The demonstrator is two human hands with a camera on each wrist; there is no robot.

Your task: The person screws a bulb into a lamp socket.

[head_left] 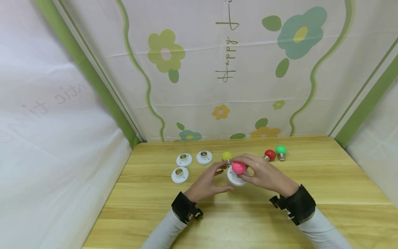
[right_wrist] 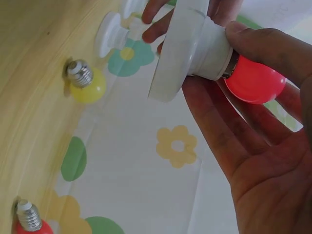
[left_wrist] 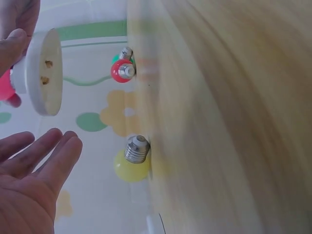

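A pink light bulb (head_left: 238, 168) sits in a round white lamp holder (head_left: 235, 178). My right hand (head_left: 264, 173) grips the holder by its neck, thumb on one side and fingers on the other, as the right wrist view shows. The holder (left_wrist: 46, 73) is lifted off the table and its underside faces the left wrist camera. Beside it, apart, my left hand (head_left: 208, 181) has its fingers extended and holds nothing. Some silver bulb base (right_wrist: 230, 66) shows between the pink bulb and the holder. A yellow bulb (head_left: 227, 156) lies just beyond the hands.
On the wooden table (head_left: 149, 207), three white lamp holders without bulbs stand at the left, one of them the front holder (head_left: 180, 175). Farther right lie a red bulb (head_left: 269, 154) and a green bulb (head_left: 281, 150). Flower-patterned white cloth (head_left: 192, 90) hangs behind the table.
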